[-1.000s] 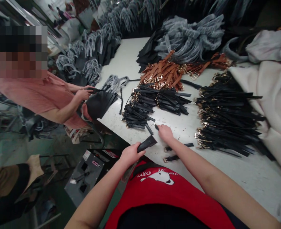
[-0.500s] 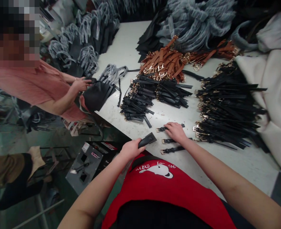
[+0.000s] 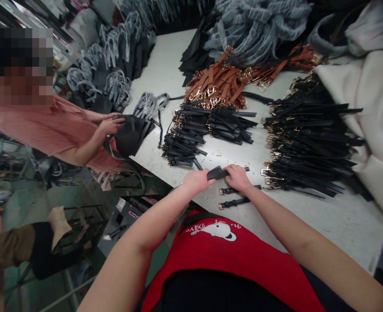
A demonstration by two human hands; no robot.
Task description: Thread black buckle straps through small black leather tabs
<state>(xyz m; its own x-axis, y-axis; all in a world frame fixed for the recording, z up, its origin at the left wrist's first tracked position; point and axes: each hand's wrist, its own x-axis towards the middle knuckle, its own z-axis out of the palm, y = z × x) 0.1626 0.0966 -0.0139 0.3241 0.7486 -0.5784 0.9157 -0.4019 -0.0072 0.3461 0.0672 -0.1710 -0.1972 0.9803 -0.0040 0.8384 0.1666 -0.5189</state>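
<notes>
My left hand (image 3: 196,181) is closed around a flat black leather piece (image 3: 215,173), holding it just over the table's near edge. The far end of that piece reaches the fingertips of my right hand (image 3: 239,177). Those fingers are bent over a short black buckle strap (image 3: 247,169), whose tail shows past the knuckles; its buckle is hidden. Nearer to me lie two more black straps with gold buckles, an upper strap (image 3: 235,190) and a lower strap (image 3: 234,203), both partly under my right wrist or forearm.
A pile of black buckle straps (image 3: 308,143) lies at right, with smaller black bundles (image 3: 188,138) at centre. Brown straps with gold hardware (image 3: 217,82) lie behind them. At left a co-worker (image 3: 80,134) handles black leather panels (image 3: 129,134). Cream fabric (image 3: 378,130) covers the right side.
My left hand has moved right and forward, bringing the leather piece over to my right hand and the strap there. My right hand stays on the strap. The view has shifted slightly.
</notes>
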